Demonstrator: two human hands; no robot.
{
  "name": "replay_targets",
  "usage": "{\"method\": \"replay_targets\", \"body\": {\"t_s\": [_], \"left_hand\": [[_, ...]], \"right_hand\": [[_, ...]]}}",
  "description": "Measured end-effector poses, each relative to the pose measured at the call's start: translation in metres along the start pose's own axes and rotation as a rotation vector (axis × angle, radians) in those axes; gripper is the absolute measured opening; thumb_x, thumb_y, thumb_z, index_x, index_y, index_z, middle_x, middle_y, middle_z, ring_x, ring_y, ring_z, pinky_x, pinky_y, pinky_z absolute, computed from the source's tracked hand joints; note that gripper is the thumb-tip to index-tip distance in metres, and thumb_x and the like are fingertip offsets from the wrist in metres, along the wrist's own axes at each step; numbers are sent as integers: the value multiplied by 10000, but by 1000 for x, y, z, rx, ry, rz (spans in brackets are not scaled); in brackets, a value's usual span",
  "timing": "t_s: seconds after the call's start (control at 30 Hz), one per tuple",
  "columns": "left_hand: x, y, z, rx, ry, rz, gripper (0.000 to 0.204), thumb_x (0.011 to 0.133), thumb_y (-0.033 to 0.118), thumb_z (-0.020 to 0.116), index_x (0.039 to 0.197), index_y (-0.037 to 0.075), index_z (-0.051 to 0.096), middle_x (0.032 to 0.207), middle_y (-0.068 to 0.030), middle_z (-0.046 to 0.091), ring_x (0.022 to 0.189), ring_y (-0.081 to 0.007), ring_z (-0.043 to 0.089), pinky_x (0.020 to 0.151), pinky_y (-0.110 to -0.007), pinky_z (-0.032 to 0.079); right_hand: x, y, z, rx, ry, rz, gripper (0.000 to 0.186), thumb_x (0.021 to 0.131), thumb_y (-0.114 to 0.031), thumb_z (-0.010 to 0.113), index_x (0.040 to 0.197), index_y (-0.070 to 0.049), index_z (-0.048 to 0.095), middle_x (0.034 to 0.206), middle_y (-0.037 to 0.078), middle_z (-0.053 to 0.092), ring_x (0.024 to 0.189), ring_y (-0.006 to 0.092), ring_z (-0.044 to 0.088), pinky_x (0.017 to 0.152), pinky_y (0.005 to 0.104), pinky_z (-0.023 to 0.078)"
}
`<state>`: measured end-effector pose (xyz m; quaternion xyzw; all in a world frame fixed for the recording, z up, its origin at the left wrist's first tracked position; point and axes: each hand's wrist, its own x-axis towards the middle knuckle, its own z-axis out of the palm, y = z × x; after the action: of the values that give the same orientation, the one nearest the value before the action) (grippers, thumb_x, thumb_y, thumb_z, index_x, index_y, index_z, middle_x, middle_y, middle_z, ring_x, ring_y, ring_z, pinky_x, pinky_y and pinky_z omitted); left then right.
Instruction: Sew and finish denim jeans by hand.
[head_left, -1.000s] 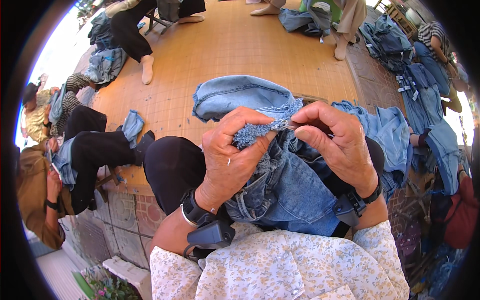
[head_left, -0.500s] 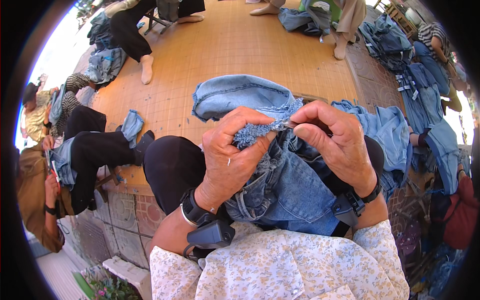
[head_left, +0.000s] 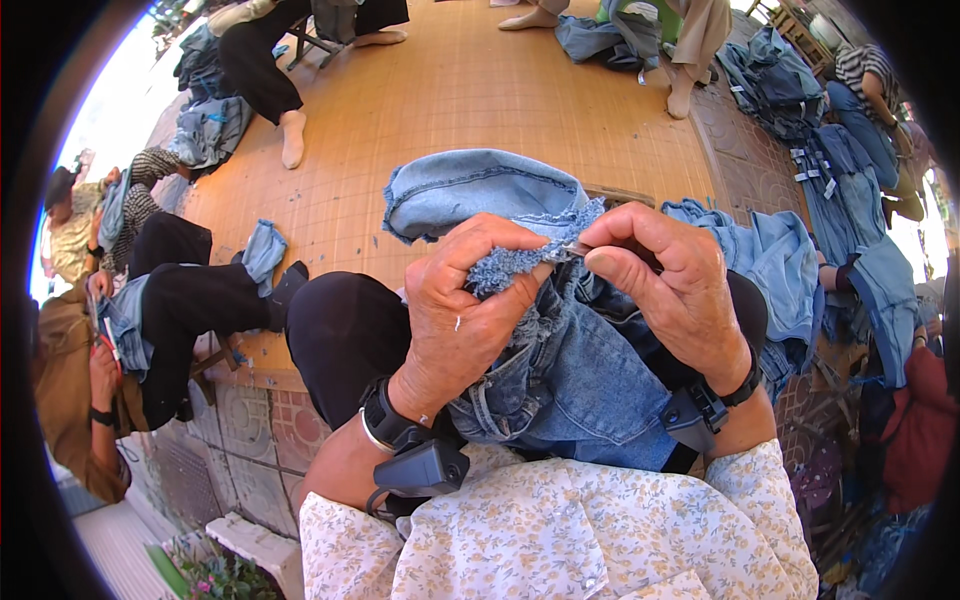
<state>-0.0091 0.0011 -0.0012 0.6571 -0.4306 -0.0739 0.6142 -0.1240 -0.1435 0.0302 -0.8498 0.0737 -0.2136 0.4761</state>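
Observation:
Blue denim jeans (head_left: 600, 385) lie bunched across my lap, with one leg stretched out past my hands. My left hand (head_left: 470, 300) is closed round a frayed, fluffy edge of the denim, pinching it between thumb and fingers. Close against it on the right, my right hand (head_left: 665, 285) pinches a small shiny metal tool (head_left: 576, 248) between thumb and forefinger. Its tip touches the frayed edge; most of it is hidden by the fingers, so its kind cannot be made out.
A wooden board floor (head_left: 430, 90) spreads ahead. More denim (head_left: 770, 260) lies at my right, with denim piles (head_left: 775, 85) further back. To the left, a seated person holds red-handled scissors (head_left: 110, 358) at denim. Others sit around the board. A planter (head_left: 250, 550) stands lower left.
My right hand and the metal tool have shifted very slightly at the frayed edge; my left hand keeps its grip. The person at left has moved their hands a little.

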Motion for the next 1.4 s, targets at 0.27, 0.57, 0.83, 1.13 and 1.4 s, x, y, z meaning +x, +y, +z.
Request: {"method": "replay_targets", "body": {"t_s": [0.27, 0.57, 0.83, 1.13, 1.4], "left_hand": [[0, 0, -1, 11, -2, -3, 150, 716, -32, 686, 848, 17, 634, 798, -66, 635, 751, -143, 606, 670, -245, 455], [0, 0, -1, -28, -17, 86, 191, 679, -71, 670, 848, 13, 639, 797, -80, 630, 747, -178, 612, 666, -257, 460], [-3, 4, 1, 89, -205, 316, 356, 494, -112, 651, 825, 20, 653, 791, -92, 602, 701, -232, 596, 605, -292, 467], [-2, 4, 3, 109, -196, 352, 353, 505, -108, 668, 832, 24, 655, 786, -93, 603, 691, -223, 597, 596, -288, 468], [-5, 4, 2, 108, -224, 349, 374, 494, -124, 652, 831, 36, 669, 792, -83, 616, 688, -204, 603, 604, -276, 472]], "right_hand": [[-1, 0, 1, 114, 54, 35, 132, 857, -129, 619, 881, -1, 595, 721, 34, 585, 650, 116, 541, 594, 240, 429], [-9, 9, -16, 714, -56, -192, 638, 589, -498, 816, 895, 13, 588, 690, 19, 513, 579, 53, 427, 487, 193, 275], [-4, 7, -23, 665, 319, -84, 379, 743, -312, 753, 871, 16, 613, 734, 25, 583, 622, 61, 488, 565, 193, 390], [3, 19, -24, -114, 4, 240, 222, 815, -186, 670, 812, 28, 610, 600, 45, 546, 539, 58, 426, 496, 234, 368], [3, 13, -33, -43, 100, 185, 141, 840, -97, 617, 769, 5, 551, 618, -2, 491, 588, 66, 419, 528, 234, 369]]}}
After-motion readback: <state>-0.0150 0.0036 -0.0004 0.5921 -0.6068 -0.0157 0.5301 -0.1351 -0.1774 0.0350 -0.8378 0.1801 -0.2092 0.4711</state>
